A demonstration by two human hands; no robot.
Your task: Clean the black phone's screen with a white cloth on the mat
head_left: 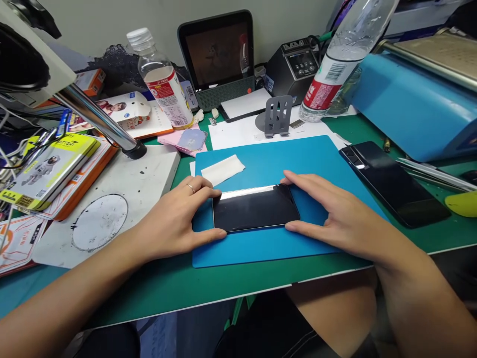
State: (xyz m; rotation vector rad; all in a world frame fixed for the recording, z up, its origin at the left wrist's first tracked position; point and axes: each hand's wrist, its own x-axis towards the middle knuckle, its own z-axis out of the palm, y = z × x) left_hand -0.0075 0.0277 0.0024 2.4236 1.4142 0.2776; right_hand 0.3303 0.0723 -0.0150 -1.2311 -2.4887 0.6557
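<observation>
Thumb and forefinger of the left hand (175,221) are parted by the width of a black phone (255,209), resting against its two long edges at the left end; a ring (191,188) sits on one finger. The right hand (341,214) opens in a wide C around the other end, its thumb at the near right corner and its fingertips by the far one; how firmly they press cannot be told.

The phone lies flat between both sets of fingers on a blue mat (257,251), dark glass up, with a bright strip along the far edge. Its long axis runs left to right, the right end slightly farther from the body. Which end is its top cannot be made out.

Just beyond the left fingertips lies a folded white cloth (223,170). Farther out past the right fingertips stands a grey phone holder (278,116) on white paper (233,134). To the right of the right fingers, a second phone (395,184) lies aslant, partly on the mat. A flat pale base (149,171) carrying a metal post (99,119) stands left of the left fingers. Nothing covers the phone except the fingertips at its ends.
</observation>
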